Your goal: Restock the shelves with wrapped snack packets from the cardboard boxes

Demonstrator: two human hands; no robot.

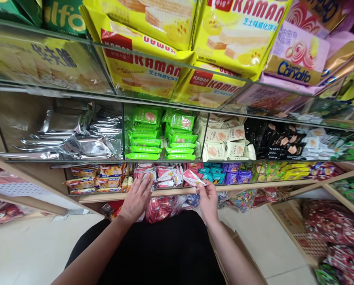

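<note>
On the lowest shelf lies a row of small pink-and-white snack packets (168,176). My left hand (137,194) rests with its fingers stretched out over the packets at the left end of that row, partly covering them. My right hand (208,198) pinches the lower right corner of one pink-and-white snack packet (192,178), tilted at the front of the shelf. Teal packets (213,175) lie just beyond the right hand's fingertips. Left of my left hand are orange-and-blue snack packets (110,182).
The middle shelf holds silver packets (67,136), green packets (144,138) and cream packets (223,142) behind a glass edge. Yellow wafer bags (239,31) fill the shelf above. Red bagged goods (163,209) sit below, and a cardboard box (294,223) stands at right.
</note>
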